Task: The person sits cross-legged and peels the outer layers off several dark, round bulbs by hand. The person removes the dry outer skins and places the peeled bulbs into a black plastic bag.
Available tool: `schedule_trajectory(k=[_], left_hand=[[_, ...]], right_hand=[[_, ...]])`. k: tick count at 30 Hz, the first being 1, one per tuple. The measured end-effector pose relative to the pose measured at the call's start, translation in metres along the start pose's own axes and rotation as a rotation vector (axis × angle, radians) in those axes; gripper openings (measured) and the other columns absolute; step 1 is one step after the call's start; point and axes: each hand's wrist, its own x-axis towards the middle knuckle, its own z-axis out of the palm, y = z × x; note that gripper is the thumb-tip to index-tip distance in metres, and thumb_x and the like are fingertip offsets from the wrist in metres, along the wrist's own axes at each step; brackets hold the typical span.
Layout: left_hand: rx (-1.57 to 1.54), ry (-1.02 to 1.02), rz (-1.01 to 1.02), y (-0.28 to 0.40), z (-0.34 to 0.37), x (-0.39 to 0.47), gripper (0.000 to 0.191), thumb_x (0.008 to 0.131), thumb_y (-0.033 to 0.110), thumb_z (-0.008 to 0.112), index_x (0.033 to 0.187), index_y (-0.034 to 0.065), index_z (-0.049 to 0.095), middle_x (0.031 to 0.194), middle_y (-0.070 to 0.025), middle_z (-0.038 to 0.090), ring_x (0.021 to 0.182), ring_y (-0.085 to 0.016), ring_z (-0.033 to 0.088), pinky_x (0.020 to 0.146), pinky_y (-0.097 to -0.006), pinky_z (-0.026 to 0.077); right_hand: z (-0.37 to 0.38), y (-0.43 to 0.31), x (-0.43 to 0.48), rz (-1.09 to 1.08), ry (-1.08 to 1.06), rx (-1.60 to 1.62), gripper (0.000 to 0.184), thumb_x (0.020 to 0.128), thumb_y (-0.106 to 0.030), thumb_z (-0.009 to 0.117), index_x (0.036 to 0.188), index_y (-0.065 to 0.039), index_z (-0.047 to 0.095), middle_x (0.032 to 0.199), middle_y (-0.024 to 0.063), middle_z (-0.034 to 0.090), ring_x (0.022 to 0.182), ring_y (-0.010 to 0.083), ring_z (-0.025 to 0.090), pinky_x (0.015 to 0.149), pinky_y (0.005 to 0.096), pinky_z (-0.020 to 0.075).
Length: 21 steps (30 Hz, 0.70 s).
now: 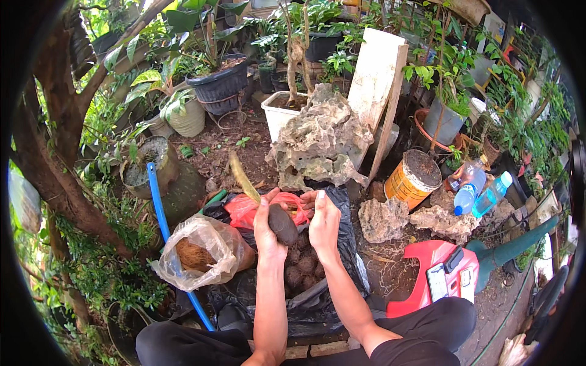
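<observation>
My left hand [270, 228] grips a dark, smooth, oblong piece [282, 224]. From the same hand a curved, yellowish-brown, blade-like strip [243, 176] points up and away; whether the two are joined, I cannot tell. My right hand [324, 219] is raised just to the right, fingers curled loosely and apart, with nothing visible in it. Below both hands several round, brown, fibrous balls [306, 265] lie on black plastic sheeting [316, 304]. Behind the hands is a red plastic bag [240, 210]. A clear plastic bag [224, 247] with brown fibre [194, 254] stands at the left.
A blue tube [159, 203] runs along the left. Ahead are a large craggy rock [320, 132] and a white pot [277, 121]. To the right stand an orange tin [407, 183], plastic bottles [470, 187] and a red plastic stool [425, 261] bearing two phones [437, 281].
</observation>
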Motion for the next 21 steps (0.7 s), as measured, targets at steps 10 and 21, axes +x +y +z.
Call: schedule_trajectory(k=[10, 21], left_hand=[[-0.326, 0.016, -0.104, -0.007, -0.015, 0.006, 0.036, 0.099, 0.04, 0.057, 0.079, 0.0117, 0.05, 0.07, -0.0007, 0.053, 0.061, -0.018, 0.056, 0.059, -0.0317, 0.049], [-0.071, 0.097, -0.017, 0.013, 0.008, -0.003, 0.027, 0.098, 0.03, 0.061, 0.09, 0.0051, 0.056, 0.077, -0.0078, 0.06, 0.068, -0.02, 0.061, 0.062, -0.0337, 0.054]], right_hand=[[-0.001, -0.001, -0.001, 0.029, 0.031, 0.107, 0.061, 0.108, -0.043, 0.03, 0.092, 0.004, 0.066, 0.084, 0.0085, 0.068, 0.074, 0.0142, 0.062, 0.064, 0.028, 0.0491], [0.005, 0.002, -0.006, 0.027, -0.033, 0.141, 0.059, 0.109, -0.041, 0.029, 0.093, 0.003, 0.066, 0.086, 0.0079, 0.067, 0.076, 0.0133, 0.062, 0.065, 0.0271, 0.049]])
